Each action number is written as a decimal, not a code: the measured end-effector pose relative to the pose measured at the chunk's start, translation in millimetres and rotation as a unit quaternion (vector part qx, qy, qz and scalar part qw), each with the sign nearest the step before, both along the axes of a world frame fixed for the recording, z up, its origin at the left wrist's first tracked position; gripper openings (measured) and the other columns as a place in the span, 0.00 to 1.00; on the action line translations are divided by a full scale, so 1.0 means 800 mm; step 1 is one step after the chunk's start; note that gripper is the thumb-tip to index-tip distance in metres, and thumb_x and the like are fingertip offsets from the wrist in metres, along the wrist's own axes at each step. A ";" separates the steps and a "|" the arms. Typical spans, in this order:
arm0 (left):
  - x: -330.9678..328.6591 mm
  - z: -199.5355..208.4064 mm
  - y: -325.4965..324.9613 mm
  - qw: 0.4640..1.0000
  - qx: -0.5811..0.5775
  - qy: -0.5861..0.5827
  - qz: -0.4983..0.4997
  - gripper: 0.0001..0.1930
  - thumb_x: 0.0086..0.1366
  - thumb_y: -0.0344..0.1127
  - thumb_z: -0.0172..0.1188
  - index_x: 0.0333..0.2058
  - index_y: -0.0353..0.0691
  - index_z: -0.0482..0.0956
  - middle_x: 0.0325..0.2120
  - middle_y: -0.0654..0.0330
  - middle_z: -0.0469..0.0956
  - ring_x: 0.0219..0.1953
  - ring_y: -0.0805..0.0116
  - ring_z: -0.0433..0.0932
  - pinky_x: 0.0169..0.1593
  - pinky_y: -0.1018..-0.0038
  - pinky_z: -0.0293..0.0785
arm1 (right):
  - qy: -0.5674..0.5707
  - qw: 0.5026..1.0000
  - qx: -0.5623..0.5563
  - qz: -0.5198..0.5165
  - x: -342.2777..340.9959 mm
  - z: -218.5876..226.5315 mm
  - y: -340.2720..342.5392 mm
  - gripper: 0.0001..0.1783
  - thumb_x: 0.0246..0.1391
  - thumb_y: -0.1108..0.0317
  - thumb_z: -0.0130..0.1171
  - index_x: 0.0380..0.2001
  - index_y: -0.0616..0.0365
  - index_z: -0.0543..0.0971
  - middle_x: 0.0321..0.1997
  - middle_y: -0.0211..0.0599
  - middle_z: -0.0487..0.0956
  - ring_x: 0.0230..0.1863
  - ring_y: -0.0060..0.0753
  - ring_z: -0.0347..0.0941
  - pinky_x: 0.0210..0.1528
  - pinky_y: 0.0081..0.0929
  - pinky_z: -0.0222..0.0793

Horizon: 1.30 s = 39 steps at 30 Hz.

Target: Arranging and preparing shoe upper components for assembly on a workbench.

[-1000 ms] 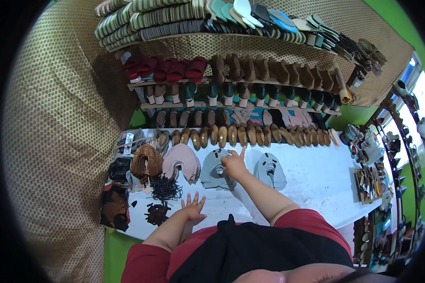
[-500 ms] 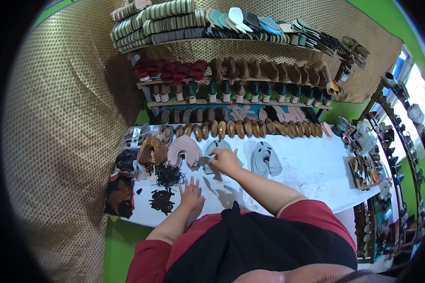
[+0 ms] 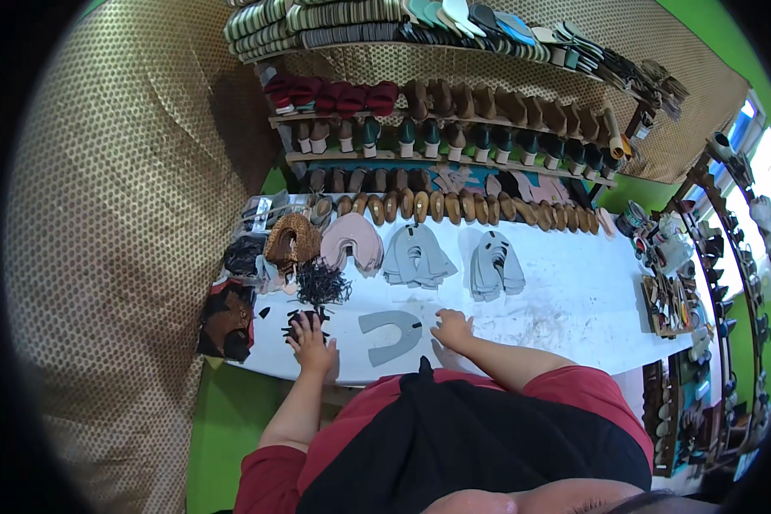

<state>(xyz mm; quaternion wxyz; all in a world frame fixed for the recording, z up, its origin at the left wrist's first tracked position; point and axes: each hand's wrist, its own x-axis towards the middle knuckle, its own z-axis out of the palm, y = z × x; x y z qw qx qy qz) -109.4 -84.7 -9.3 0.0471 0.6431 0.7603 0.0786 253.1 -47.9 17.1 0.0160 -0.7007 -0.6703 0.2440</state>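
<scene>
Shoemaking workshop. White desk: stacked grey U-shaped pieces, brown shoe-shaped forms lined along far edge, open box of tools at right. Far shelves hold red slippers, heeled shoe forms, striped sole stacks.

From the person's head, the left fisheye camera looks forward and steeply down. The black apron fills six o'clock, very close; the white table spreads mid-view, near; the shelf rack stands farther off at twelve. Patterned cloth curves along nine o'clock.
</scene>
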 end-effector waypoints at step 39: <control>-0.220 0.020 0.061 0.989 0.089 -0.078 -0.090 0.39 0.61 0.46 0.62 0.69 0.46 0.58 0.73 0.47 0.39 0.74 0.38 0.34 0.70 0.42 0.36 | 0.044 0.982 0.180 -0.040 -0.088 0.049 0.002 0.08 0.44 0.62 0.68 0.32 0.40 0.86 0.61 0.31 0.76 0.69 0.55 0.60 0.65 0.72 0.50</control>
